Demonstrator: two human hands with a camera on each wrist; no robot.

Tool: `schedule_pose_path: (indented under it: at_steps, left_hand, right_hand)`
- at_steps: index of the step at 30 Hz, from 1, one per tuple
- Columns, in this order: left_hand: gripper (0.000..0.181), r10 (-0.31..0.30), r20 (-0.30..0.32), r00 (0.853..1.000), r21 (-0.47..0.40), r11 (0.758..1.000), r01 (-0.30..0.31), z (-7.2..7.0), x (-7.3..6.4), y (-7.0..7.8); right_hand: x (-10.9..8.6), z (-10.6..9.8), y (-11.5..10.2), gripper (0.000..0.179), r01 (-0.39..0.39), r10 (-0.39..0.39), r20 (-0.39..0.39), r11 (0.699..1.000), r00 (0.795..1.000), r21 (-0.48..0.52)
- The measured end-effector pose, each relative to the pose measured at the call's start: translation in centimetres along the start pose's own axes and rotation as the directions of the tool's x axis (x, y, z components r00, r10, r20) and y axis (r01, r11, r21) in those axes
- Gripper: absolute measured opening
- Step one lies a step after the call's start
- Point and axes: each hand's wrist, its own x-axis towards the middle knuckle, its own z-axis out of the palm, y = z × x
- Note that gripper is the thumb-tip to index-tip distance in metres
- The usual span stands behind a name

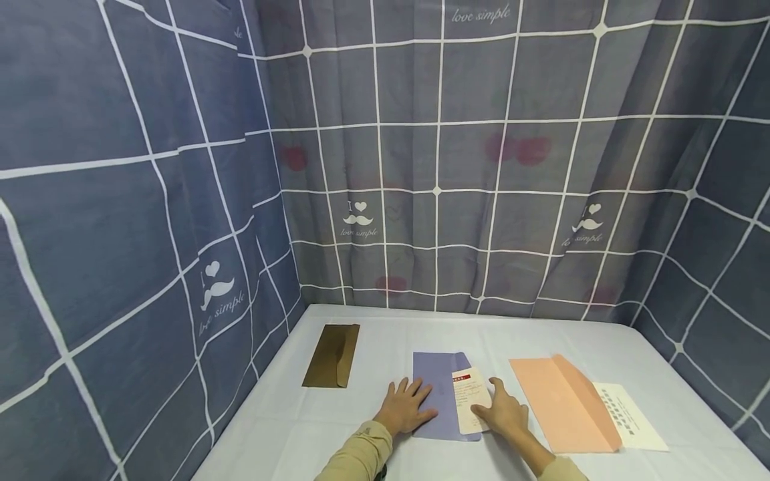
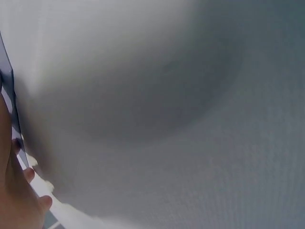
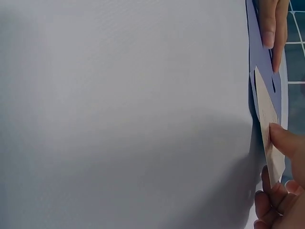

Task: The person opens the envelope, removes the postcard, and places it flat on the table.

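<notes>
A purple envelope [image 1: 434,394] lies on the white table, its flap side to the right. My left hand [image 1: 404,407] rests on its left part with the fingers spread. A cream card [image 1: 469,401] with a red mark and handwritten-looking lines lies over the envelope's right side. My right hand [image 1: 507,409] pinches the card by its right edge, thumb on top and fingers beneath, as the right wrist view shows with the card [image 3: 268,119] slightly tilted. In the left wrist view only part of the left hand [image 2: 21,200] appears, at the envelope's edge.
To the right an orange envelope [image 1: 559,407] lies beside a cream printed card [image 1: 628,417], partly covered by it. A dark gold envelope [image 1: 331,356] is at the back left of the white table [image 1: 277,427]. Grid-patterned curtains [image 1: 409,160] hang around the table.
</notes>
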Motion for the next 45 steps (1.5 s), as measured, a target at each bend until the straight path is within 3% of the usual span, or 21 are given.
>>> schedule_pose_path:
  at_steps: [8,22,34,45]
  left_hand:
    - [0.062,-0.005,0.000,1.000,-0.033,0.999,0.005,0.0,-0.2,-0.2]
    - [0.061,-0.008,0.001,1.000,-0.052,0.999,0.008,-0.2,-1.1,-1.2]
    - [0.062,0.003,0.014,1.000,-0.026,1.000,-0.002,-0.5,-1.1,-2.7]
    - [0.061,0.015,0.018,1.000,-0.067,0.998,-0.014,-0.4,-1.3,-3.2]
  right_hand:
    - [-0.3,-0.4,0.9,0.081,0.001,-0.001,-0.006,1.000,1.000,0.012]
    - [-0.7,-0.9,2.5,0.076,-0.065,0.064,0.023,0.998,0.998,0.025]
    - [-0.2,-1.7,2.2,0.071,-0.093,0.092,0.023,0.995,0.995,0.023]
    - [0.1,-1.8,2.8,0.071,-0.111,0.110,0.032,0.994,0.993,0.013]
